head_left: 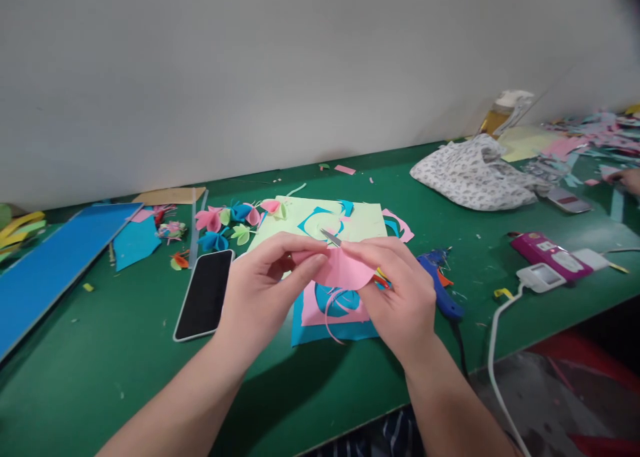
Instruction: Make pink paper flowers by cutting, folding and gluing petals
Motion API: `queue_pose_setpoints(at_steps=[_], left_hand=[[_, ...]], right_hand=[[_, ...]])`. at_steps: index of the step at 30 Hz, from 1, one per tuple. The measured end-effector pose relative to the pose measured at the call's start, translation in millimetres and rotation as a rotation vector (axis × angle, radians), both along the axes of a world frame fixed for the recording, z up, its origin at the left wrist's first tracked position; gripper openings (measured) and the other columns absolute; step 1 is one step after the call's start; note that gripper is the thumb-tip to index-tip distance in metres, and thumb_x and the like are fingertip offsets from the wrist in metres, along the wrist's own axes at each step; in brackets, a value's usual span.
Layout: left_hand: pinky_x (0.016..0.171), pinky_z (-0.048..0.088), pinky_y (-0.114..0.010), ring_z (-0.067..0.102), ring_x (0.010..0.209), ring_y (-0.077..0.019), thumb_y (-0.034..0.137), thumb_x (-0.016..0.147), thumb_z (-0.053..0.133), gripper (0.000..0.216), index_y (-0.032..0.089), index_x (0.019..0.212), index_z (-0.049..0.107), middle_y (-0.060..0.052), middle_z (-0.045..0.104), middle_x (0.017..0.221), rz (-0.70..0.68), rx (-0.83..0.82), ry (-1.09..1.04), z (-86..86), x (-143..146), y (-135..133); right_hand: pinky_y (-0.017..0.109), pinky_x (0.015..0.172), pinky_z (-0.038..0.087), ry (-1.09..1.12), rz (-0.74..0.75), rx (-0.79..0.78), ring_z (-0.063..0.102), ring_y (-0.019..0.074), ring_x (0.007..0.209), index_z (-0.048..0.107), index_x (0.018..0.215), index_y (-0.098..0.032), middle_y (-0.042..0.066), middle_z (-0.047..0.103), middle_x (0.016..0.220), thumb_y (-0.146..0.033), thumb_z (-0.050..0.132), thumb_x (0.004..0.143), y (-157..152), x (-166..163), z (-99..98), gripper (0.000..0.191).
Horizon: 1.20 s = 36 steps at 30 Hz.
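A piece of pink paper (345, 270) with a curved lower edge is held up between my two hands over the middle of the table. My left hand (265, 277) pinches its left side between thumb and fingers. My right hand (397, 287) is closed at the paper's right side. From its fingertips a pointed metal blade (330, 237) sticks out, lying along the paper's top edge; the handle is hidden, so I cannot tell the tool's kind. Beneath lie pale green paper (367, 220), blue paper (305, 330) and pink cut-out paper (315, 313) with a thin curled strip.
Paper flowers (213, 220) and a phone (205, 297) lie left, beyond them a blue board (70, 257). Rightward are a blue-handled corded tool (445, 297), a purple device (547, 257) with a white cable, a patterned cloth (473, 173), a bottle (503, 113) and another person's hand (627, 179).
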<state>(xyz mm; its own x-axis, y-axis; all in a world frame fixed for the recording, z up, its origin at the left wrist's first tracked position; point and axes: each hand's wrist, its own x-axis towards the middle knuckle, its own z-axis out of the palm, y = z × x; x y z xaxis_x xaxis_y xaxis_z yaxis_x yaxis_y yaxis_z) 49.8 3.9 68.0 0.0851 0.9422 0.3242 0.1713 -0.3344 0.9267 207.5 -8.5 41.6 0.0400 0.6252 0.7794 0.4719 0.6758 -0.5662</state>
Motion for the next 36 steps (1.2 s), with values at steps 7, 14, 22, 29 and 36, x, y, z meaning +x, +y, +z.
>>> queue_pose_setpoints(at_steps=[7, 14, 22, 29, 36], left_hand=[[0.055, 0.050, -0.015, 0.061, 0.064, -0.0082, 0.019, 0.072, 0.071, 0.008, 0.025, 0.078, 0.071, 0.003, 0.068, 0.074, 0.026, -0.102, -0.178, -4.5, 3, 1], [0.053, 0.049, -0.015, 0.058, 0.060, -0.0078, 0.020, 0.071, 0.072, 0.008, 0.025, 0.077, 0.072, 0.003, 0.068, 0.071, 0.006, -0.166, -0.240, -3.3, 4, -1], [0.053, 0.047, -0.014, 0.056, 0.059, -0.0060, 0.019, 0.072, 0.071, 0.008, 0.026, 0.076, 0.072, 0.003, 0.068, 0.072, 0.014, -0.187, -0.276, -2.4, 6, -3], [0.052, 0.046, -0.013, 0.054, 0.058, -0.0052, 0.019, 0.072, 0.071, 0.008, 0.026, 0.076, 0.071, 0.003, 0.068, 0.074, 0.036, -0.235, -0.305, -4.1, 6, -5], [0.059, 0.050, -0.018, 0.060, 0.067, -0.0101, 0.026, 0.072, 0.072, 0.011, 0.025, 0.083, 0.070, 0.001, 0.068, 0.079, 0.032, -0.180, -0.089, -0.1, 2, -3]], right_hand=[[0.030, 0.076, 0.050, 0.095, 0.083, -0.042, 0.060, 0.0140, 0.087, 0.065, 0.095, -0.016, 0.002, 0.067, 0.090, 0.003, 0.052, 0.075, 0, -3, 1.1, 0.031], [0.030, 0.079, 0.049, 0.109, 0.116, -0.056, 0.059, 0.0133, 0.085, 0.063, 0.092, -0.015, 0.002, 0.065, 0.087, 0.001, 0.052, 0.076, -1, -5, 2.1, 0.025], [0.030, 0.078, 0.049, 0.130, 0.066, -0.044, 0.058, 0.0142, 0.086, 0.062, 0.091, -0.015, 0.002, 0.064, 0.087, 0.001, 0.052, 0.075, -4, -9, 1.7, 0.025], [0.032, 0.078, 0.049, 0.157, 0.047, -0.058, 0.058, 0.0159, 0.088, 0.062, 0.091, -0.015, 0.003, 0.064, 0.088, -0.001, 0.050, 0.075, -6, -15, 1.7, 0.024], [0.036, 0.080, 0.050, 0.097, -0.041, -0.015, 0.058, 0.0171, 0.089, 0.064, 0.093, -0.015, 0.004, 0.064, 0.090, 0.002, 0.052, 0.075, -4, -10, 0.2, 0.028]])
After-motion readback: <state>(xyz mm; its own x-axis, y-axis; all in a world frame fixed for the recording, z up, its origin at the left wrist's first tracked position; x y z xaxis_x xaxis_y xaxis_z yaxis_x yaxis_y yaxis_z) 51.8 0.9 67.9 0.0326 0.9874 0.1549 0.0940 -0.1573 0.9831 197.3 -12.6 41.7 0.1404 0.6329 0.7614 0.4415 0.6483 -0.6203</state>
